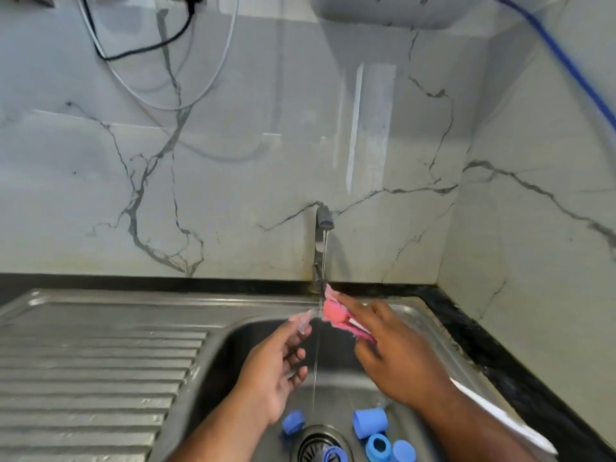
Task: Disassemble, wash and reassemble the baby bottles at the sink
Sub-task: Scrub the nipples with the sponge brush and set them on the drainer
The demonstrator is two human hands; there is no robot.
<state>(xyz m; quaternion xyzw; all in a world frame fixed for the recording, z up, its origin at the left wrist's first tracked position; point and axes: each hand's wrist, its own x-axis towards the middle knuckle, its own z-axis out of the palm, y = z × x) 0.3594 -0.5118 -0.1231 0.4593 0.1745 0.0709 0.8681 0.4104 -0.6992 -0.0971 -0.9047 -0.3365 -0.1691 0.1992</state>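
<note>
Small part held at the running tap, brush alongside.

Left hand (276,365) pinches a small clear part (303,320) at its fingertips, just beside the water stream (319,348) from the tap (322,228). Right hand (396,355) grips a pink brush (333,315), whose head touches the stream. Blue bottle parts (370,423) lie in the sink (233,328) around the drain (315,443). Best practice: keep the part in the flow, work the bristles inside it, and pinch firmly, since it is likely slippery. Blur hides whether the clear part is a teat. The lowest blue pieces are cut off by the frame edge.
</note>
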